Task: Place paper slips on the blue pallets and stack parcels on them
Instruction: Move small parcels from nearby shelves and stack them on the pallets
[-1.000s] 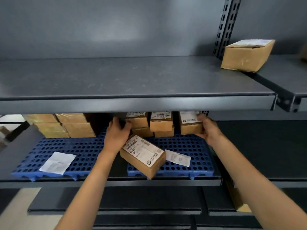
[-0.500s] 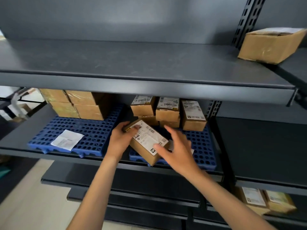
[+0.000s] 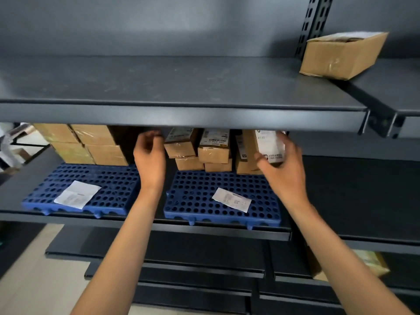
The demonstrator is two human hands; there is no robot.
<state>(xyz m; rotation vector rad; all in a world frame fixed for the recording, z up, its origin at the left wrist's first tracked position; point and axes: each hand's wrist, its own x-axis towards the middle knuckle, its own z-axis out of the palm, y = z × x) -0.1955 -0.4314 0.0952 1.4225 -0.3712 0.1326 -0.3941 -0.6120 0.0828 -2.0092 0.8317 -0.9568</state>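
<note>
At the centre right of the frame, the right hand [image 3: 283, 169] is clamped around a labelled parcel [image 3: 268, 145], thumb on its near left side and fingers wrapped over its right side. The parcel stands on end: its long axis runs up and down the frame, the white label faces the camera, and its top edge is hidden under the lip of the upper shelf [image 3: 181, 119]. It sits at the back right corner of the right blue pallet [image 3: 204, 201], just beside the row of stacked parcels [image 3: 200, 151] to its left; whether it touches them I cannot tell.

The left hand [image 3: 150, 155] hangs at the frame's middle, fingers loosely curled and holding nothing, in the gap between the two pallets and just left of the stacked parcels.

A paper slip [image 3: 231, 199] lies flat on the right pallet, below and left of the right hand. Another slip [image 3: 76, 194] lies on the left blue pallet [image 3: 109, 189] at lower left, with plain brown boxes [image 3: 84, 144] piled behind it.
</note>
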